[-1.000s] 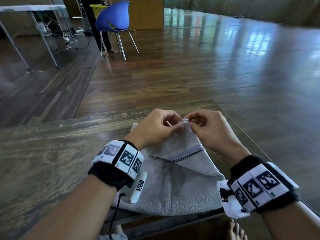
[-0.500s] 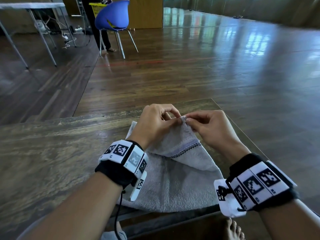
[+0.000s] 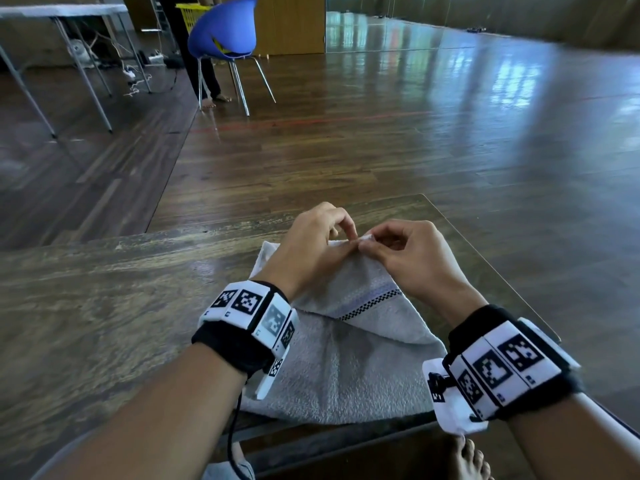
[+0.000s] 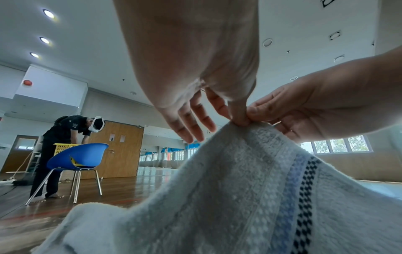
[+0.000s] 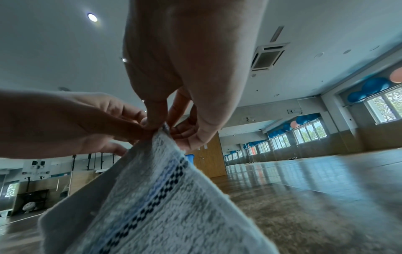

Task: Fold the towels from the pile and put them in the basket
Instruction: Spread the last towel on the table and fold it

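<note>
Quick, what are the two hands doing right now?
Left hand: closed, pinching the towel corner.
Right hand: closed, pinching the same corner.

Head view above, looking down; wrist views low, close, sharing towel corner

Pale grey terry towel with a light-blue stripe and a dark checkered band lies at the near right part of the worn wooden table, near edge along the table's near edge. One corner is lifted into a peak at the far side, the band running diagonally across the raised flap. Yellow slatted plastic basket sits far left, behind the blue chair.
</note>
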Motion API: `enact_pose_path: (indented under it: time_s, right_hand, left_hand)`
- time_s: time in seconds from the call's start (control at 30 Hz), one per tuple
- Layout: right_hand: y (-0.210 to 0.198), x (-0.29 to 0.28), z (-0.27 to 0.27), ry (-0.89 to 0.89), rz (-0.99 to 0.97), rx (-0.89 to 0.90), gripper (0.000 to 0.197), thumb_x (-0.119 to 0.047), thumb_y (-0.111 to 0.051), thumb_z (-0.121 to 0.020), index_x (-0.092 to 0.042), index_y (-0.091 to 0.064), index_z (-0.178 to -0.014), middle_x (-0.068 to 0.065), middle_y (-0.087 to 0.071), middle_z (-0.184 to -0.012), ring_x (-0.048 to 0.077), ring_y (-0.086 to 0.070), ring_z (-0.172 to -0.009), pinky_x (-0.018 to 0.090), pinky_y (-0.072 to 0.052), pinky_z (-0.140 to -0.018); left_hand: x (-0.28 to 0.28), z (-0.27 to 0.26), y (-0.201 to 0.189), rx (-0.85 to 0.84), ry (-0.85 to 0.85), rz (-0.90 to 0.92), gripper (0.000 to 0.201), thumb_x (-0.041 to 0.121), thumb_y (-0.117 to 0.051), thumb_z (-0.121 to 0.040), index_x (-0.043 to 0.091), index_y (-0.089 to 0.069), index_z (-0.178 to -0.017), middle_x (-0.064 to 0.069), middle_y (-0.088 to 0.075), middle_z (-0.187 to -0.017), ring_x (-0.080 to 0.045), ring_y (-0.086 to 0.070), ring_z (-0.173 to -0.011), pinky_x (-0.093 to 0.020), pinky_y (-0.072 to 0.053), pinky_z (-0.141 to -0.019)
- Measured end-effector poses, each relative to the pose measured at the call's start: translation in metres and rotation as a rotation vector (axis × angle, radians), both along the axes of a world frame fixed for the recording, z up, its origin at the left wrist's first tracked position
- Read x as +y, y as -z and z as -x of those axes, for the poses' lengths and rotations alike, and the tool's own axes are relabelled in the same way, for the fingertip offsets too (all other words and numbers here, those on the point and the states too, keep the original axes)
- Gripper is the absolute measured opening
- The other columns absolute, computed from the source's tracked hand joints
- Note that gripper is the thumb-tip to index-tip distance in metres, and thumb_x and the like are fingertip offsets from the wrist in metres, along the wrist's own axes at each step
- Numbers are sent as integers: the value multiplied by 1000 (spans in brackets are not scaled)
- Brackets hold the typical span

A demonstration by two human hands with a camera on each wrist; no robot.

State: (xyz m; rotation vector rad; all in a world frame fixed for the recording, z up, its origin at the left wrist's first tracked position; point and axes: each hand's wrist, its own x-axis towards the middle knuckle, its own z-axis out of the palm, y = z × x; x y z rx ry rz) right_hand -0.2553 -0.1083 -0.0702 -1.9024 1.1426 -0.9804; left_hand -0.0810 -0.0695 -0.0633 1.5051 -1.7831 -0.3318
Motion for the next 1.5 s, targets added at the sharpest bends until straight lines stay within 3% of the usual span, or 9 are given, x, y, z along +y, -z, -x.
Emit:
enact_pose_path:
  time_s: [0.17, 0.4, 0.5, 0.7, 0.97, 1.1, 1.23, 1.37, 1.5]
  right_hand:
    - [-1, 0, 2, -36, 28, 40, 6, -25, -78, -87, -25, -78, -82, -13, -72, -72, -9, -59, -62, 4, -39, -58]
    - [-5, -16, 16, -5, 92, 38, 20, -26, -77, -88, -40, -73, -73, -20, -73, -78, -5, -62, -68, 9, -46, -64]
    - [-4, -29, 34, 75, 97, 2, 23, -31, -76, -88, -50, -72, -77, -22, -73, -79, 0, -66, -71, 21, -53, -69]
    - [6, -49, 60, 243, -33, -57, 14, -29, -77, -85, -41, -77, -77, -3, -76, -80, 27, -74, -83, 52, -60, -85]
    - [14, -51, 77, 342, -105, -73, 12, -31, -79, -84, -39, -77, -75, -12, -73, -70, 14, -67, -69, 47, -62, -82]
    - [16, -49, 79, 337, -78, -50, 11, -35, -78, -83, -45, -76, -78, -14, -67, -57, 6, -56, -51, 34, -52, -64]
    - [13, -49, 77, 338, -102, -83, 4, -37, -78, -82, -41, -76, -81, -6, -68, -57, 13, -59, -54, 35, -52, -64]
    - [-18, -59, 69, 324, -102, -82, 17, -25, -78, -85, -16, -73, -71, 0, -67, -54, 14, -63, -50, 30, -52, -57]
    - [-90, -62, 55, 279, -128, -276, 13, -8, -74, -90, -11, -65, -80, 10, -69, -81, 26, -75, -69, 28, -61, -62]
  left_hand:
    - [1, -6, 1, -92, 81, -101, 20, 30, -74, -87, 11, -76, -82, 4, -62, -123, -9, -58, -113, -23, -42, -95]
    - [5, -13, -5, -86, 159, -153, 18, 25, -75, -87, 9, -79, -82, 0, -73, -87, -18, -67, -78, -38, -51, -78]
    - [4, -26, -5, -124, 116, -167, 29, 30, -75, -86, 2, -77, -81, -6, -72, -86, -26, -66, -79, -42, -50, -78]
    - [6, -61, 5, -191, -7, -275, 29, 31, -76, -85, 3, -76, -78, -7, -71, -87, -26, -66, -80, -42, -51, -77]
    - [19, -90, 12, -240, -237, -167, 12, 17, -68, -90, 14, -79, -87, -1, -75, -89, -24, -66, -90, -48, -48, -94]
    - [29, -98, 11, -226, -258, -84, 14, 9, -65, -90, 10, -79, -90, -3, -77, -88, -17, -67, -82, -35, -53, -83]
    - [35, -104, 6, -210, -261, -51, 17, 5, -62, -93, 12, -77, -91, 0, -74, -87, -12, -63, -80, -22, -46, -70]
    - [34, -111, -33, -346, -210, 13, 24, -3, -57, -91, 11, -75, -94, -4, -74, -90, -20, -66, -83, -29, -50, -72]
    - [30, -114, -104, -407, -206, 183, 25, -9, -55, -87, 5, -74, -96, -14, -74, -93, -29, -69, -88, -31, -48, -82]
